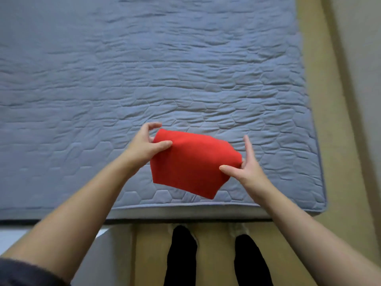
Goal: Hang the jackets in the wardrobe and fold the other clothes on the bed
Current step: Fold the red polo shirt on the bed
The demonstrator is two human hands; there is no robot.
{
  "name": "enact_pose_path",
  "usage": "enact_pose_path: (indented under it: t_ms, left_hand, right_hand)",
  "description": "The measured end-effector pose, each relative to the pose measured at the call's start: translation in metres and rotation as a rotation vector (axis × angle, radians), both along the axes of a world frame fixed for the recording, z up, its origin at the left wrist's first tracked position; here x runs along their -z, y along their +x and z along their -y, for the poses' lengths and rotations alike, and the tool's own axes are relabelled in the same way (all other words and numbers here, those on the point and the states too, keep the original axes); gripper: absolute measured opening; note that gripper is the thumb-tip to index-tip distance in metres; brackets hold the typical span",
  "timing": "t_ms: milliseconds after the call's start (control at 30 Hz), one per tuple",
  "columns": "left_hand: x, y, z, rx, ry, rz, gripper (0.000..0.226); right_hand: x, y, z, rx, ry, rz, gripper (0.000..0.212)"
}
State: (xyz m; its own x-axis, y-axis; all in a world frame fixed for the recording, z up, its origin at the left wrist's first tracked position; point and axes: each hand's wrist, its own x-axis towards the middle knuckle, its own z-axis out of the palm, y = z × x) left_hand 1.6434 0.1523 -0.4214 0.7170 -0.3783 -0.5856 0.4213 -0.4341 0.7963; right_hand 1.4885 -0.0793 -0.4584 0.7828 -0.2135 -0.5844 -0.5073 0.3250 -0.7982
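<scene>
Both hands are holding a folded red garment [192, 162] near the bed's [144, 69] near edge, toward its right corner. The left hand [144, 144] is pinching its left edge, the right hand [246, 164] its right, forefinger extended. Lowering it level, edges aligned, should be keeping the fold neat.

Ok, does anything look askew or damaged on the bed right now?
Nothing damaged or spilled. The folded red garment, held by the left hand and right hand, is angled against the near edge of the mattress. Its quilted cover is rippled.
</scene>
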Motion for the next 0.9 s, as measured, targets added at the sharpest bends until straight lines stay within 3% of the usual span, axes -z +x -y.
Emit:
enact_pose_path:
  t_ms: [67, 133, 233, 333, 433, 567, 633, 700, 833, 900]
  left_hand:
    - [-0.052, -0.025, -0.009, 0.123, -0.064, 0.07, 0.079]
    - [-0.098, -0.055, -0.014, 0.233, 0.067, 0.253, 0.084]
    - [-0.158, -0.113, -0.009, 0.219, 0.339, 0.59, 0.056]
    - [-0.206, -0.175, -0.005, 0.101, 0.454, 0.755, 0.023]
    - [-0.246, -0.231, -0.015, -0.1, 0.541, 0.836, 0.012]
    - [-0.292, -0.309, -0.038, -0.313, 0.61, 0.907, 0.006]
    - [-0.311, -0.351, -0.054, -0.489, 0.513, 0.815, 0.012]
    - [-0.33, -0.4, -0.069, -0.695, 0.412, 0.711, 0.011]
    - [-0.363, -0.511, -0.091, -1.099, 0.394, 0.707, 0.013]
    - [-0.37, -0.57, -0.092, -1.407, 0.284, 0.727, 0.013]
  right_hand:
    - [-0.049, -0.002, 0.009, -0.282, -0.206, 0.057, 0.108]
    - [-0.091, -0.003, 0.016, -0.494, -0.461, 0.122, 0.096]
    - [-0.145, -0.007, 0.022, -0.676, -0.718, 0.225, 0.076]
    - [-0.192, -0.02, 0.025, -0.818, -0.87, 0.306, 0.07]
    - [-0.232, -0.035, 0.017, -1.06, -0.959, 0.442, 0.069]
    - [-0.282, -0.055, -0.015, -1.28, -1.039, 0.681, 0.048]
    - [-0.305, -0.063, -0.036, -1.339, -0.97, 0.819, 0.039]
    - [-0.331, -0.077, -0.064, -1.402, -0.734, 0.855, 0.028]
    - [-0.367, -0.133, -0.132, -1.469, -0.215, 0.757, 0.027]
    - [-0.374, -0.177, -0.17, -1.478, 0.067, 0.628, 0.02]
